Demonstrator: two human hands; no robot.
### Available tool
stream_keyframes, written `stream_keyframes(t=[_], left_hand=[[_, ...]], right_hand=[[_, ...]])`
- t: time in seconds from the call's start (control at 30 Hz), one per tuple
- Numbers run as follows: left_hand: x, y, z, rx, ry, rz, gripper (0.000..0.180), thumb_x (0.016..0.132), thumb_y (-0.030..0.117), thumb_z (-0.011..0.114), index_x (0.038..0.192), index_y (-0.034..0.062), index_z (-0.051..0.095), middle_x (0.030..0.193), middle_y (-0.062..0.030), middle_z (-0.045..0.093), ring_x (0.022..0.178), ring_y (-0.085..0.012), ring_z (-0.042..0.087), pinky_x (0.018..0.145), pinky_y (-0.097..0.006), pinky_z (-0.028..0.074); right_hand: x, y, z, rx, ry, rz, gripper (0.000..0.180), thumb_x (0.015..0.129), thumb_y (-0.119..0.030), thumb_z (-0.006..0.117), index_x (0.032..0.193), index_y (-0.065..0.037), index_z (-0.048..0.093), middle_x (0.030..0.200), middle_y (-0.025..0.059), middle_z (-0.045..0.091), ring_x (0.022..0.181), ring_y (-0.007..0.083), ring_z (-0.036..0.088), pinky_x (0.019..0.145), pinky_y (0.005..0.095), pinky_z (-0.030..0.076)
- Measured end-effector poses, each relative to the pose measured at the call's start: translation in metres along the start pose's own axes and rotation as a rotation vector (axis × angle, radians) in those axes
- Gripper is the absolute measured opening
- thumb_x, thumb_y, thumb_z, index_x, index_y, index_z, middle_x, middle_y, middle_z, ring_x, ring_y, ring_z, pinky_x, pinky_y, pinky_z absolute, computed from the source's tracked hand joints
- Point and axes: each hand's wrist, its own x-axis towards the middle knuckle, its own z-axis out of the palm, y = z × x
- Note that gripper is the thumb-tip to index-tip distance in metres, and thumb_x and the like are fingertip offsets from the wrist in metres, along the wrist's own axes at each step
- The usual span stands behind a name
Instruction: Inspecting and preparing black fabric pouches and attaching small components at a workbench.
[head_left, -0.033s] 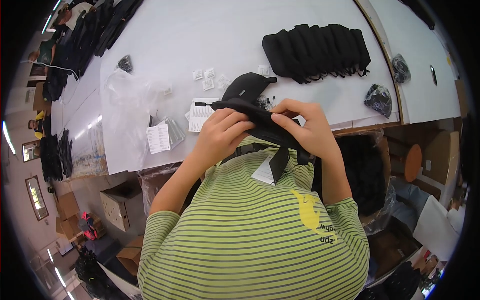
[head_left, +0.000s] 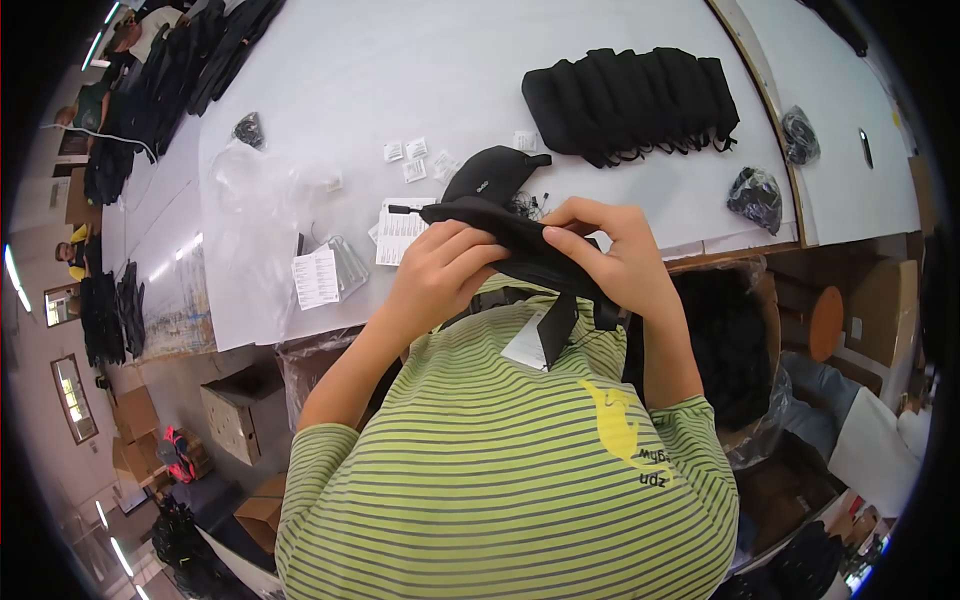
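Both hands hold a black waist bag [head_left: 520, 243] with a strap at the table's front edge, close to my body. My left hand [head_left: 445, 272] has its fingers curled over the bag's near side. On the other end, my right hand [head_left: 618, 258] pinches the fabric between thumb and fingers. A zip pull [head_left: 403, 209] sticks out on the left. Below the bag hangs a black and white tag [head_left: 553, 332]. Just beyond lies another black bag [head_left: 490, 176], beside small black cords [head_left: 530, 205]. White printed cards [head_left: 400, 235] lie left of the bag.
A row of stacked black bags [head_left: 630, 105] lies at the far right. Small white packets [head_left: 414, 148], a card stack [head_left: 320, 277] and clear plastic [head_left: 250, 220] are on the white table [head_left: 400, 60]. Dark bundles in plastic [head_left: 755, 198] sit right. An open box [head_left: 725, 340] stands below the table.
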Motion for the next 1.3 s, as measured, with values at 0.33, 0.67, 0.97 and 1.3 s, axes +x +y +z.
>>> stream_keyframes(t=[0.33, 0.67, 0.97, 1.3], left_hand=[[0.005, 0.007, 0.007, 0.053, -0.210, -0.085, 0.027, 0.068, 0.004, 0.067, 0.095, 0.0046, 0.063, 0.110, -0.0110, 0.059, 0.104, -0.0323, 0.054, 0.090, -0.041, 0.043], [0.010, 0.010, 0.006, 0.129, -0.232, -0.067, 0.023, 0.074, 0.003, 0.065, 0.097, 0.0030, 0.066, 0.111, -0.0125, 0.057, 0.108, -0.0322, 0.049, 0.096, -0.044, 0.036], [0.004, 0.010, 0.003, 0.046, -0.145, -0.045, 0.023, 0.070, -0.001, 0.069, 0.093, 0.0030, 0.064, 0.096, -0.0097, 0.060, 0.092, -0.0295, 0.054, 0.083, -0.039, 0.042], [-0.004, 0.008, 0.005, -0.025, -0.050, 0.029, 0.026, 0.064, -0.006, 0.072, 0.086, 0.0027, 0.061, 0.086, -0.0107, 0.060, 0.080, -0.0295, 0.056, 0.072, -0.038, 0.044]], right_hand=[[-0.004, 0.009, -0.012, -0.011, 0.032, -0.043, 0.013, 0.081, -0.012, 0.065, 0.087, 0.000, 0.063, 0.069, 0.0099, 0.063, 0.062, 0.0121, 0.060, 0.060, 0.0247, 0.047], [-0.006, 0.026, -0.008, 0.034, 0.064, -0.038, 0.016, 0.083, -0.017, 0.063, 0.085, -0.002, 0.062, 0.073, 0.0104, 0.065, 0.067, 0.0194, 0.063, 0.065, 0.0290, 0.049], [-0.011, 0.009, -0.010, 0.077, -0.045, 0.002, 0.011, 0.084, -0.005, 0.059, 0.094, -0.007, 0.062, 0.089, 0.0079, 0.068, 0.073, 0.0199, 0.063, 0.068, 0.0309, 0.049], [-0.007, 0.015, -0.006, 0.088, -0.065, -0.112, 0.006, 0.083, -0.006, 0.059, 0.086, -0.006, 0.064, 0.078, 0.0065, 0.067, 0.067, 0.0186, 0.062, 0.064, 0.0298, 0.048]])
